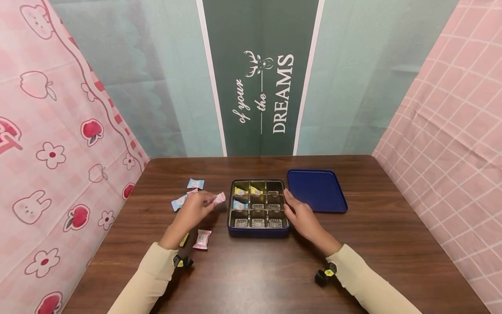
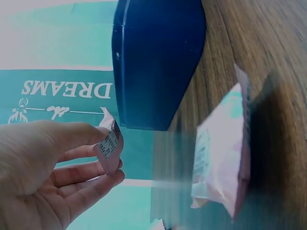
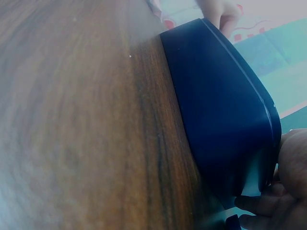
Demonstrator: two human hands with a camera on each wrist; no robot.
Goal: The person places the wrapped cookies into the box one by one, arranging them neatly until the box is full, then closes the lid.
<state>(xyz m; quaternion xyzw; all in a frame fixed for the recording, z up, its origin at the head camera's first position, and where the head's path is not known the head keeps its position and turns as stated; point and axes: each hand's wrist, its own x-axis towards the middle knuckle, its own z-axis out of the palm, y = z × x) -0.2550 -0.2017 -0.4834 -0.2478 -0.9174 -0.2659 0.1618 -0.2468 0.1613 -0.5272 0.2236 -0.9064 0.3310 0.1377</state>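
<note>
Pink packet (image 1: 220,198) pinched in left hand (image 1: 193,211), near blue box (image 1: 256,233).

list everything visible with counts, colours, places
Compartment tin: 1, navy, central
Tin lid: 1, navy, right of tin
Yellow candies: 3, yellow, two in tin, one on table
Blue candies: 3, blue, one in tin, two on table
Pink candies: 3, pink, one held, two on table
Table: 1, brown, beneath
Cloths: 3, pink at sides, green behind
Wrist cameras: 2, black, wrists
Sleeves: 2, cream, forearms
Left hand: 1, pinching pink candy
Right hand: 1, against tin
</note>
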